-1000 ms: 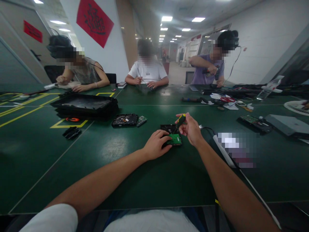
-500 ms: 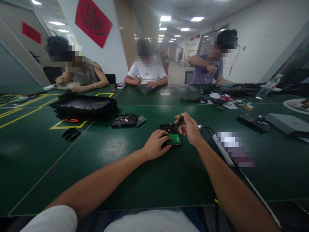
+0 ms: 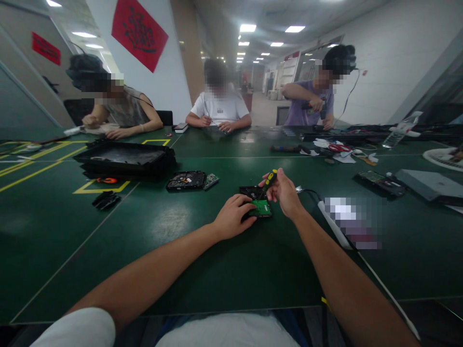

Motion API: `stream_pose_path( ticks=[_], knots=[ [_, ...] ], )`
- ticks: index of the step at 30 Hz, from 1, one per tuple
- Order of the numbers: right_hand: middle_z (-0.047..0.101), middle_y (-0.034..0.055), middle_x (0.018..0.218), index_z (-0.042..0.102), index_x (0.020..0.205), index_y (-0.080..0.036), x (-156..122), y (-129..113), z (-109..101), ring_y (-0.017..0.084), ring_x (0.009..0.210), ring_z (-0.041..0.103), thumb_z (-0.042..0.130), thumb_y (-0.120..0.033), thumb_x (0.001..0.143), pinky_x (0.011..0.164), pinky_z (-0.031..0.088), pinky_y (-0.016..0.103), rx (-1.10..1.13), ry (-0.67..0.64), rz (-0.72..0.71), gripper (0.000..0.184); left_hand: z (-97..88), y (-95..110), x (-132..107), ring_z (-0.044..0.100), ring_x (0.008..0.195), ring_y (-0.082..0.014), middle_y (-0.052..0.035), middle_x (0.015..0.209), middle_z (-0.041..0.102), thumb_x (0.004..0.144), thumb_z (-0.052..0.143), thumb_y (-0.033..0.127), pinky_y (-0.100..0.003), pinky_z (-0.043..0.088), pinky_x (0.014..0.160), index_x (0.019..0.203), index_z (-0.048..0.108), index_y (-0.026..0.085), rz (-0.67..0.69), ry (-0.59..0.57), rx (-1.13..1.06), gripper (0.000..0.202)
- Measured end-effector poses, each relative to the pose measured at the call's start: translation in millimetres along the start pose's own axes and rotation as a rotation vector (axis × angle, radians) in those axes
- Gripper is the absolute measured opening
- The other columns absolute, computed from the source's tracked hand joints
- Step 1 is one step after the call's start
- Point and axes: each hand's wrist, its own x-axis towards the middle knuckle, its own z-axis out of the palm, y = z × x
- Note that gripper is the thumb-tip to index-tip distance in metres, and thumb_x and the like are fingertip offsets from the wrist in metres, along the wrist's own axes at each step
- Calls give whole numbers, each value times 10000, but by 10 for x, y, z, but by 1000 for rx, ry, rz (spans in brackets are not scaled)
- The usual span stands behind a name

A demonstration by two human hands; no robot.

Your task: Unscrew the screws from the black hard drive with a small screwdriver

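A hard drive [image 3: 265,208] with a green circuit board lies on the table in front of me. My left hand [image 3: 237,214] grips it from the left, fingers over the board and thumb along the near edge, so its left part is hidden. In my right hand [image 3: 284,195] is a yellow-and-black screwdriver [image 3: 270,180], tilted, its handle between thumb and fingers. Its shaft points down toward the far side of the drive; I cannot tell whether the tip touches. Left of these sit another hard drive [image 3: 186,180] and a loose circuit board [image 3: 211,181].
Stacked black trays [image 3: 125,159] stand at the left, near a small black part [image 3: 106,200]. A white power strip [image 3: 334,225] with a cable lies right of my forearm. Farther right are a drive [image 3: 379,184] and a grey metal case [image 3: 432,185]. Several people sit opposite.
The screwdriver's handle has tilted and turned slightly in my right hand, showing more of its yellow. My left hand and the hard drive have stayed in place.
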Motion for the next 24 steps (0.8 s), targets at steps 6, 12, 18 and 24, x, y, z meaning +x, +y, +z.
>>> stream_pose_path(
  ticks=[6, 12, 18, 24],
  knots=[
    [684, 13, 864, 708, 1046, -240, -36, -55, 1, 66, 488, 521, 630, -675, 911, 370, 296, 202, -121, 0, -80, 461, -3, 6, 5, 572, 1246, -317, -129, 1306, 633, 946, 667, 394, -539, 502, 1068, 1247, 691, 236, -7, -6, -5, 341],
    [751, 58, 937, 680, 964, -214, -28, -48, 20, 69, 459, 521, 614, -729, 887, 356, 277, 213, -31, 1, -30, 525, -1, 10, 4, 570, 1250, -316, -125, 1303, 630, 942, 674, 385, -542, 503, 1064, 1248, 690, 244, -13, 1, -9, 338],
    [741, 65, 885, 718, 984, -200, -18, -48, -2, 79, 474, 523, 556, -760, 902, 370, 284, 215, -4, -5, -3, 589, -2, 15, 3, 571, 1247, -317, -124, 1303, 631, 944, 674, 393, -543, 499, 1069, 1249, 689, 243, -18, -11, -16, 341],
    [547, -34, 567, 720, 957, -213, -32, -63, -13, 83, 454, 475, 633, -680, 908, 384, 275, 194, -69, 6, -35, 477, 6, 9, 10, 572, 1248, -313, -128, 1309, 628, 947, 670, 392, -530, 501, 1073, 1247, 685, 229, -8, -14, -8, 342]
  ],
)
